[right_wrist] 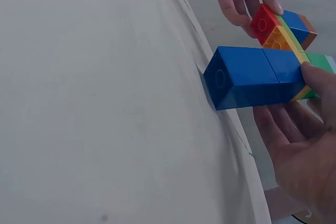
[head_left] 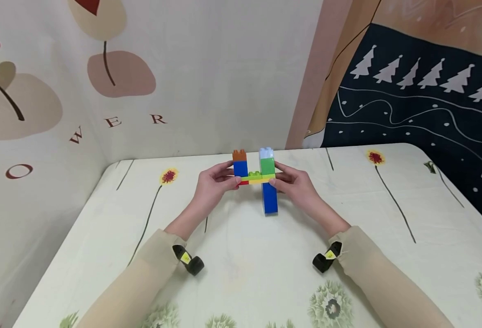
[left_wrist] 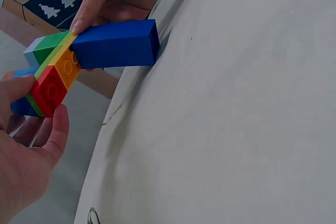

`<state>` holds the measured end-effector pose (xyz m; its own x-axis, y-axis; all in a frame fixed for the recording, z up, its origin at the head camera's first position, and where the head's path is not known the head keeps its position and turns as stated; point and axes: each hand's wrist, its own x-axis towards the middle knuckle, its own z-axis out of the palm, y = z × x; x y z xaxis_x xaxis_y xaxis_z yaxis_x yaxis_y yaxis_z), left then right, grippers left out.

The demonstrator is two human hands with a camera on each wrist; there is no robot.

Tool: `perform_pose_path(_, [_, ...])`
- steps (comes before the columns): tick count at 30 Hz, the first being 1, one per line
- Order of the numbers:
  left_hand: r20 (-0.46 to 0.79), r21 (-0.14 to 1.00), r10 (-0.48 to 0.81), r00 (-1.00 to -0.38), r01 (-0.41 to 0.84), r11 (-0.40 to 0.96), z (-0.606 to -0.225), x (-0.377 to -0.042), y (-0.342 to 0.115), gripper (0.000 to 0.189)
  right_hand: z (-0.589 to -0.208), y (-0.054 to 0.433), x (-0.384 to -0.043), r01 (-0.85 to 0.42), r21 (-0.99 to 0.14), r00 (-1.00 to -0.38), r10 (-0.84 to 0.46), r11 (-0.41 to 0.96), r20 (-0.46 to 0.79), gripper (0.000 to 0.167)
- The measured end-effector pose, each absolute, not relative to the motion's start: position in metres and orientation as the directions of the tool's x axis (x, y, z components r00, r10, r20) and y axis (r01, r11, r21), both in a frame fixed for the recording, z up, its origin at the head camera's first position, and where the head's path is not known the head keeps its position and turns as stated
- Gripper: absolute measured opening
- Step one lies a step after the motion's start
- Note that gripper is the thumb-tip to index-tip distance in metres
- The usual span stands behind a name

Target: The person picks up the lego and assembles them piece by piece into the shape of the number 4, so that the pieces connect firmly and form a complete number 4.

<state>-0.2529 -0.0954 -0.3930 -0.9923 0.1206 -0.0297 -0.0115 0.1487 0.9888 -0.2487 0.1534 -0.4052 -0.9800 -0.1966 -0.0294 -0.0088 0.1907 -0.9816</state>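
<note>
Both hands hold one structure of toy building bricks above the far part of the table. My left hand (head_left: 210, 186) pinches its left end, where a blue brick (head_left: 240, 169) carries an orange-brown one (head_left: 239, 155). At the right end my right hand (head_left: 300, 186) grips near a green brick (head_left: 267, 166) topped by a pale blue one (head_left: 266, 152). A lime layer (head_left: 255, 176) joins the ends, with red (left_wrist: 51, 91) and yellow (left_wrist: 66, 66) bricks beneath. Two blue bricks (right_wrist: 252, 74) form a column below the right end; whether it touches the table, I cannot tell.
A white cloth with printed flowers covers the table (head_left: 241, 273). Behind it hangs a pale printed curtain (head_left: 224, 91), with a dark tree-patterned cloth (head_left: 409, 105) at the right. Each wrist carries a black camera.
</note>
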Motion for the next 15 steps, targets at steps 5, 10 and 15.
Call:
perform_pose_path(5, [-0.048, 0.989, 0.122, -0.991, -0.03, 0.144, -0.395, -0.261, -0.096, 0.061, -0.408, 0.153, -0.254, 0.014, -0.981, -0.983, -0.175, 0.194, -0.049, 0.061])
perform_pose_path(10, [-0.061, 0.989, 0.132, -0.989, -0.042, 0.145, -0.398, -0.265, -0.096, 0.062, -0.413, 0.156, -0.26, 0.05, -0.982, -0.979, -0.187, 0.181, -0.084, 0.061])
perform_pose_path(15, [-0.076, 0.985, 0.141, -0.987, -0.053, 0.162, -0.402, -0.268, -0.096, 0.061, -0.416, 0.157, -0.263, 0.069, -0.978, -0.976, -0.188, 0.196, -0.107, 0.06])
